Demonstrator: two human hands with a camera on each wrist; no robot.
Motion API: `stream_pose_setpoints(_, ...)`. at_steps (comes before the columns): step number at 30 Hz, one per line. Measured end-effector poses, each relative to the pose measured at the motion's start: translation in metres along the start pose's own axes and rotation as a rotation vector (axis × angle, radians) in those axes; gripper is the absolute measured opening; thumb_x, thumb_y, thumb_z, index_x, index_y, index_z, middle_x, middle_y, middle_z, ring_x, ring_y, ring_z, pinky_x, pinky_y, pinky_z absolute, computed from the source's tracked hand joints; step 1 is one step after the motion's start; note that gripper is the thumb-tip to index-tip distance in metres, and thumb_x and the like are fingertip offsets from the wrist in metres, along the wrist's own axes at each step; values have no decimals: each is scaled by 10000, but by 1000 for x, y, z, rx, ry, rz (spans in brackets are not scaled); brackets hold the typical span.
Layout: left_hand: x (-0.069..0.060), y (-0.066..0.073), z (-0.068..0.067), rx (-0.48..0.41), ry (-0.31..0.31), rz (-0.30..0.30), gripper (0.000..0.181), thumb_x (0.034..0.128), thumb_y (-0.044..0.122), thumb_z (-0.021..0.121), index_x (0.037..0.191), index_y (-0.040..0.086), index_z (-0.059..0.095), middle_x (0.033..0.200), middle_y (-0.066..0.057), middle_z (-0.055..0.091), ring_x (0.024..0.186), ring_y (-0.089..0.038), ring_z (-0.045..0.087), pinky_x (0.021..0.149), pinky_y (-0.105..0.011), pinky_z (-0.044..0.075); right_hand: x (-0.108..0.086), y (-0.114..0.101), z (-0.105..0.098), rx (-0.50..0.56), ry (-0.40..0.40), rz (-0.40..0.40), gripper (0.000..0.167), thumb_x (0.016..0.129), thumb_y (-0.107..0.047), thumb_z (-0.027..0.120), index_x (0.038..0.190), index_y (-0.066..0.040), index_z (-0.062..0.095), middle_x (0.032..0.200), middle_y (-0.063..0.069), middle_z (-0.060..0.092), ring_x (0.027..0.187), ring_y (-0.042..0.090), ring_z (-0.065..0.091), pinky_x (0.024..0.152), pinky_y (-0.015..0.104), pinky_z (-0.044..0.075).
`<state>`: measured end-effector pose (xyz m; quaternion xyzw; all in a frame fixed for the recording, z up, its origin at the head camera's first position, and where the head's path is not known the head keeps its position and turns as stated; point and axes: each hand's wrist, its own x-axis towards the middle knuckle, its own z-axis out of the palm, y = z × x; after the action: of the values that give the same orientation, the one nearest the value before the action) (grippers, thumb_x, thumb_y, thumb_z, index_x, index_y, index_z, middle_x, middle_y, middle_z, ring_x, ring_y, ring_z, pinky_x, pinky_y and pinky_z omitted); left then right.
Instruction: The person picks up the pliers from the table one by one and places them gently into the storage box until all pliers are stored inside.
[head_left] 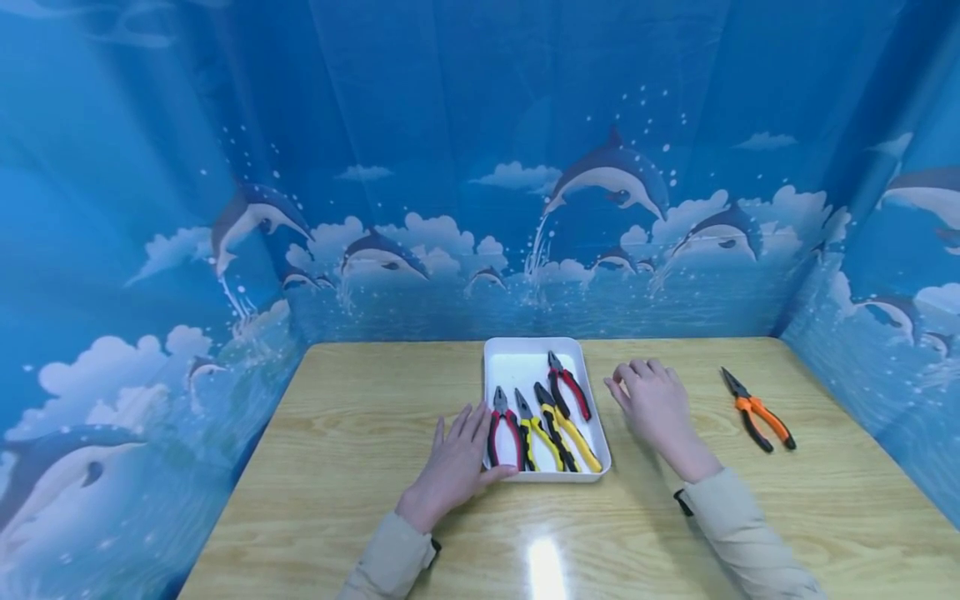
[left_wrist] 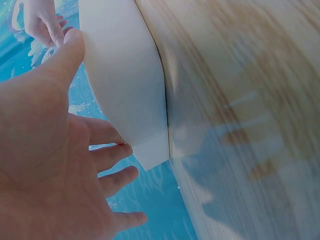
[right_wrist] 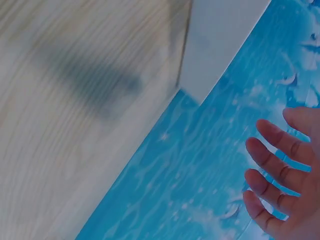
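A white tray (head_left: 517,367) stands on the table with several pliers in it. Along its front lie red-and-black pliers (head_left: 506,431), yellow-and-black long-nose pliers (head_left: 538,435) and larger yellow-and-black pliers (head_left: 573,437). Farther back, at the right wall, is a smaller red-and-black pair (head_left: 570,387). My left hand (head_left: 453,458) touches the tray's left side with extended fingers, its thumb at the front rim; the left wrist view shows this hand (left_wrist: 60,150) against the wall. Just right of the tray hovers my right hand (head_left: 654,408), fingers loosely bent, holding nothing. The right wrist view shows those fingers (right_wrist: 280,175) apart from the tray.
Orange-and-black long-nose pliers (head_left: 757,410) lie on the wooden table (head_left: 360,417), right of my right hand. A blue dolphin-printed curtain (head_left: 450,167) closes off the back and both sides.
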<state>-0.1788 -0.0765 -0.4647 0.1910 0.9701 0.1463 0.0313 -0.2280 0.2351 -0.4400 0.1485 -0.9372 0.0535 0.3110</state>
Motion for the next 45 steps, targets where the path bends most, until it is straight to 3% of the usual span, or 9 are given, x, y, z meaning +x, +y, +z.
stream_pose_setpoints(14,0,-1,0,0,-3,2,995,908,686,567,1596,38,257,1674,-149,200,1531,-391,190,1209,-671,128,-27,95,-12,-28,-67,175,249,939,-189,713,1032,37,664,977,278,647,876,488,584,656,595,467)
stream_pose_setpoints(22,1,-2,1,7,2,4,996,906,698,557,1595,41,263,1673,-148,206,1530,-392,195,1208,-670,133,-53,139,-16,-58,-233,274,403,965,-179,658,1108,182,553,1000,407,552,898,567,534,675,645,465)
stream_pose_setpoints(26,0,-2,2,4,3,10,996,907,695,558,1596,40,261,1672,-151,204,1529,-394,195,1207,-670,133,-62,154,-23,-96,-326,311,447,936,-189,684,1001,223,521,901,406,516,797,542,532,628,620,476)
stream_pose_setpoints(30,1,-2,2,8,6,14,997,907,695,557,1594,36,263,1670,-156,208,1528,-397,198,1204,-673,141,-65,165,-30,-109,-480,384,478,954,-240,666,910,208,503,825,359,497,727,488,536,592,584,488)
stream_pose_setpoints(33,0,-2,2,9,9,13,996,907,695,558,1593,36,267,1669,-156,213,1527,-396,200,1204,-673,146,-67,171,-32,-84,-639,452,530,993,-315,622,928,202,528,811,319,513,706,449,560,569,552,501)
stream_pose_setpoints(36,0,-2,1,0,10,10,993,907,688,566,1593,35,266,1669,-155,214,1528,-394,198,1205,-672,136,-68,175,-32,-50,-741,489,580,1013,-387,593,950,189,567,799,285,536,670,412,579,544,524,509)
stream_pose_setpoints(45,0,-2,1,-6,11,12,993,907,682,572,1592,33,263,1669,-156,212,1528,-395,196,1205,-674,135,-66,176,-32,-24,-770,506,556,1025,-418,568,875,116,603,781,260,561,646,383,586,516,485,500)
